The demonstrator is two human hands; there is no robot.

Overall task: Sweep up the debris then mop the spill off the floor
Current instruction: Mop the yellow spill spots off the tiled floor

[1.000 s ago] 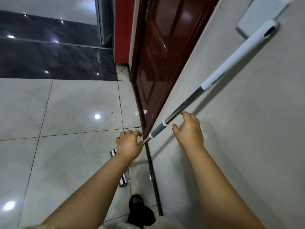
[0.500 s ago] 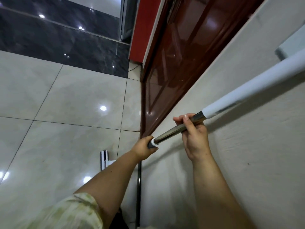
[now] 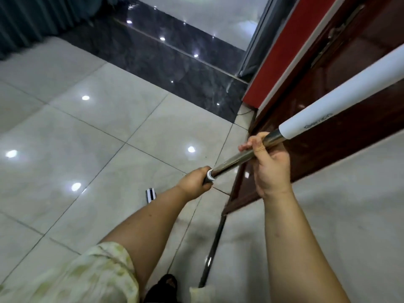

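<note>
Right now your left hand [image 3: 193,182] grips the mop handle [image 3: 236,160] at its dark collar, and your right hand [image 3: 270,169] wraps the steel shaft higher up. The door [image 3: 328,147] and wall [image 3: 349,204] crowd your right; open tiled floor [image 3: 109,138] lies left. Grey lettering [image 3: 319,121] on the white sleeve [image 3: 349,90] is too blurred to read.

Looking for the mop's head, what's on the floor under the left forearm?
Only a black-and-white striped piece shows on the tiles; the left forearm covers the rest.
</note>
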